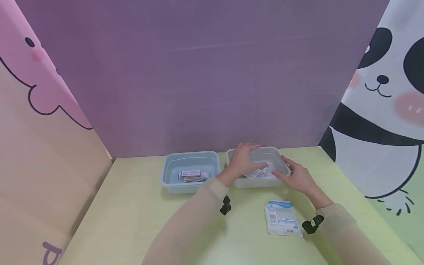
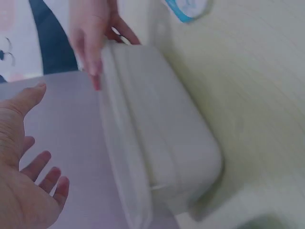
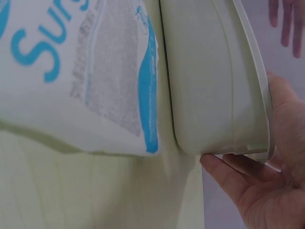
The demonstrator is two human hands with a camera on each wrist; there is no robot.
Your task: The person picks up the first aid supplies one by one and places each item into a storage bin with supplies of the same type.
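Note:
A whitish translucent plastic bin [image 1: 256, 183] stands at the back right of the table, with small white and blue packets [image 1: 262, 172] inside. My right hand [image 1: 297, 177] grips its right end, the thumb on the rim and fingers along the end wall, as the right wrist view shows. Over the left part of the same bin is my left hand [image 1: 243, 161], its fingers spread and holding nothing. In the left wrist view that hand [image 2: 28, 186] is apart from the bin wall. A white and blue packet printed "Surgical" [image 1: 283, 219] lies in front of the bin.
Left of the white bin stands a light blue bin [image 1: 182, 189], holding a small labelled packet [image 1: 190, 173] and a bundle of thin sticks [image 1: 194, 179]. A purple panel [image 1: 212, 81] rises behind the table [image 1: 132, 221], and printed panels flank both sides.

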